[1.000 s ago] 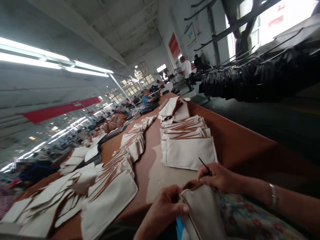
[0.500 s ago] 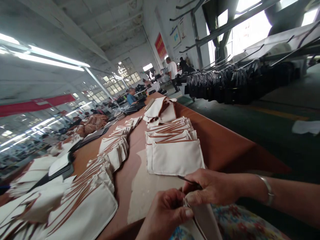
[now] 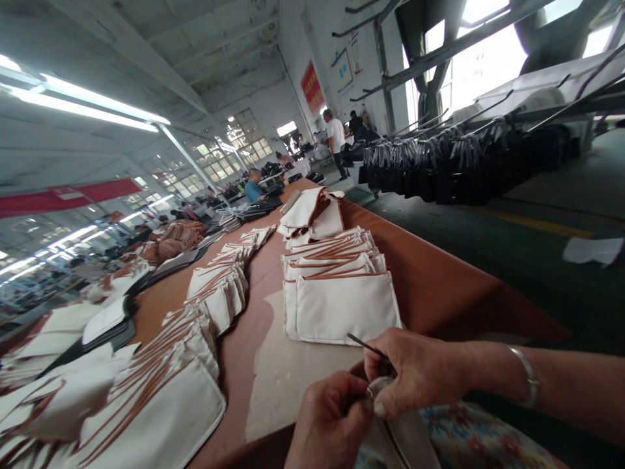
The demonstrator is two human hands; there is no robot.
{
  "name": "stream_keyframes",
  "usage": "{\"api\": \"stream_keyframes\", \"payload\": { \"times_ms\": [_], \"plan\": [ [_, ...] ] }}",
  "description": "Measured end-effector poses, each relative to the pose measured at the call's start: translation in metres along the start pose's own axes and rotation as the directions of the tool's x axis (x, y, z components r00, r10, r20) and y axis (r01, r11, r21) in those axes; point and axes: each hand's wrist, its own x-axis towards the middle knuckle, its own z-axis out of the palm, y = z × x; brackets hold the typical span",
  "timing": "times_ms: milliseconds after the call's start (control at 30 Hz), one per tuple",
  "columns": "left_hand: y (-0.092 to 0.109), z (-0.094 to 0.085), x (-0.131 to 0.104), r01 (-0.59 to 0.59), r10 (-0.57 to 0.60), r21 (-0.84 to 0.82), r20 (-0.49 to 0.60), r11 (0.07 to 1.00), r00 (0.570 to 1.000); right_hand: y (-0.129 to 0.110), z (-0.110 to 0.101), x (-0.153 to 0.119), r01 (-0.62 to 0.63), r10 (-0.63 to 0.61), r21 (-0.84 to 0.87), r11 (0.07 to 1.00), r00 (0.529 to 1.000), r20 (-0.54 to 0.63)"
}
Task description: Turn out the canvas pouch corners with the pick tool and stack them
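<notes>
Pale pouch (image 3: 415,443): dark line lengthwise, top end pinched in both hands' fingers (image 3: 347,385), body below them
Thin dark tool (image 3: 366,345): slanted, held in the right fingers (image 3: 388,398), tip jutting past them

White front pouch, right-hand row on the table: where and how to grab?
I'd pinch the front pouch by its right edge, midway up, coming from the right. That edge seems to stick out past the pouches behind, beside bare tabletop. The left edge shows what looks like a second layer. Mind the right hand, near the lower right corner in view.
</notes>
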Motion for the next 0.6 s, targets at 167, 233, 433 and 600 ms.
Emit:
{"api": "stream_keyframes", "payload": {
  "times_ms": [167,233,433,600],
  "plan": [
    [0.003,0.003,-0.002,0.013,-0.016,-0.033,-0.095,0.999,0.995,-0.001,0.002,0.002,0.05,-0.049,-0.015,0.999,0.998,0.029],
    [0.002,0.003,-0.001,0.027,-0.035,-0.088,-0.095,0.996,0.995,0.0,0.003,0.003,0.04,-0.041,0.028,0.999,0.999,0.023],
    [-0.01,0.002,0.005,0.053,-0.059,-0.255,-0.019,0.965,0.998,0.007,0.015,0.007,-0.157,0.166,0.275,0.949,0.986,-0.008],
    [-0.013,0.0,0.005,-0.008,0.016,-0.208,0.041,0.978,0.999,0.007,0.019,0.005,-0.095,0.112,0.317,0.944,0.993,-0.035]
  ]
}}
